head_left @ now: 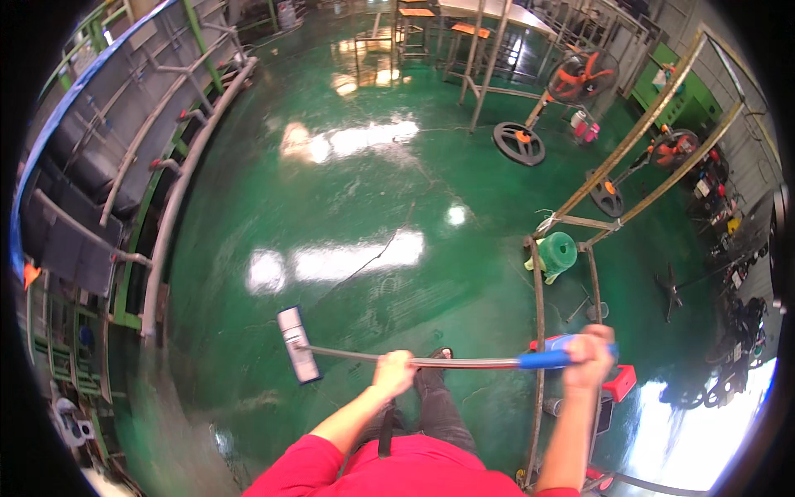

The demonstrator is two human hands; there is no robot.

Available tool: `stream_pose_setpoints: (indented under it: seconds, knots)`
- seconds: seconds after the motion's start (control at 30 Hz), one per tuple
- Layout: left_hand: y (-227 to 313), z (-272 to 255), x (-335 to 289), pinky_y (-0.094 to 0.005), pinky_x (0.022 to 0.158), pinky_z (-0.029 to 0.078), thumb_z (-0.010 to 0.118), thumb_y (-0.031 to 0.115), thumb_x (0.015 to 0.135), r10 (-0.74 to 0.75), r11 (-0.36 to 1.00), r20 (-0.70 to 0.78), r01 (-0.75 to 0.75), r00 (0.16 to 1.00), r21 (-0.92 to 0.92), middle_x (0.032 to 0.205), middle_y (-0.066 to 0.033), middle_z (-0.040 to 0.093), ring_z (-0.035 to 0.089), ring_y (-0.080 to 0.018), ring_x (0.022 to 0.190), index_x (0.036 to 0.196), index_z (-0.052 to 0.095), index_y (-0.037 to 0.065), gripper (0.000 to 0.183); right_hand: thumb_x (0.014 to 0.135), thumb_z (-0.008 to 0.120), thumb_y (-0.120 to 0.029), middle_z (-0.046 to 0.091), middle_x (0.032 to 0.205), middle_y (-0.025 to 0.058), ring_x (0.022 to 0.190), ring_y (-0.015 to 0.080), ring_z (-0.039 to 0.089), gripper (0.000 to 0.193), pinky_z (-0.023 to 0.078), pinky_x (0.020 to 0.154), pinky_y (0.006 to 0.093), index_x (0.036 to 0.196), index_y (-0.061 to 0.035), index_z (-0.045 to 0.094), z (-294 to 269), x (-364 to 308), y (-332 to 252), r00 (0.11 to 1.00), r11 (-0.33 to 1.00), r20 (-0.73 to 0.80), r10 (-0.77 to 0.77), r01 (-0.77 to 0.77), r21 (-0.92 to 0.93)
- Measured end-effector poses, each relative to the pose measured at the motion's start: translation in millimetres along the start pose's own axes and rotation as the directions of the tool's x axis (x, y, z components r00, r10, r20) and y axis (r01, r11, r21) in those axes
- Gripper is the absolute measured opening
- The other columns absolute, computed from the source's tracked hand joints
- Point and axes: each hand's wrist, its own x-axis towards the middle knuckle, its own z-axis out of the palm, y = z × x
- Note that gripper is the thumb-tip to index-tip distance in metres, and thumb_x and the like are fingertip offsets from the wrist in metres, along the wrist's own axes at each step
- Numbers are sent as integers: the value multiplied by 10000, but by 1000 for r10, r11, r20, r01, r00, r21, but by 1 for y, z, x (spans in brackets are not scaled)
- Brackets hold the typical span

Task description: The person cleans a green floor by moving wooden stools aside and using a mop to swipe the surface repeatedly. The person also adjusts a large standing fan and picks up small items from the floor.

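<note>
A flat mop (pixel 299 345) with a pale rectangular head lies against the glossy green floor, to the left of my feet. Its thin metal pole (pixel 464 363) runs sideways across my front and ends in a blue grip. My left hand (pixel 394 373) is wrapped round the pole's middle. Up at the blue grip (pixel 542 359), my right hand (pixel 590 356) is closed near the end of the handle. The underside of the mop head is hidden.
Pipes and machine frames (pixel 178 199) line the left side. On the right stands a rusty metal frame (pixel 538 298) with a green roll (pixel 558 251) beside it. Farther off are a round-based fan (pixel 519 144), a table (pixel 501 12) and orange-topped stools (pixel 469 31). A red box (pixel 619 383) sits near my right arm.
</note>
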Motion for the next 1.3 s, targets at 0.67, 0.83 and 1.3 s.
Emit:
stream_pose_setpoints:
  seconds: [0.67, 0.83, 1.3]
  knots:
    - [-91, -7, -138, -545, 968, 126, 488, 121, 739, -476, 879, -146, 470, 867, -75, 1300, -158, 229, 108, -304, 1258, 1243, 207, 35, 584, 757, 547, -93, 572, 803, 107, 888, 283, 549, 98, 371, 849, 401, 809, -11, 531, 22, -111, 74, 821, 931, 533, 205, 4, -365]
    - [100, 45, -71, -550, 961, 124, 538, 109, 700, 4, 980, -123, -28, 992, -199, 1223, -180, 281, 164, -363, 1220, 1203, 250, 36, 584, 845, 428, -130, 274, 495, -49, 416, 50, 254, 143, 283, 477, 224, 898, -20, 503, -45, -80, -101, 849, 966, 461, -259, 239, 103]
    - [310, 184, 74, -542, 959, 174, 538, 71, 724, 590, 786, 32, -565, 806, -249, 1179, -69, 386, 242, -308, 1216, 1077, 363, 135, 399, 791, 483, -148, 330, 532, -36, 470, 73, 349, 41, 330, 556, 279, 813, -122, 459, -160, -144, -176, 706, 586, 259, -659, 698, -412]
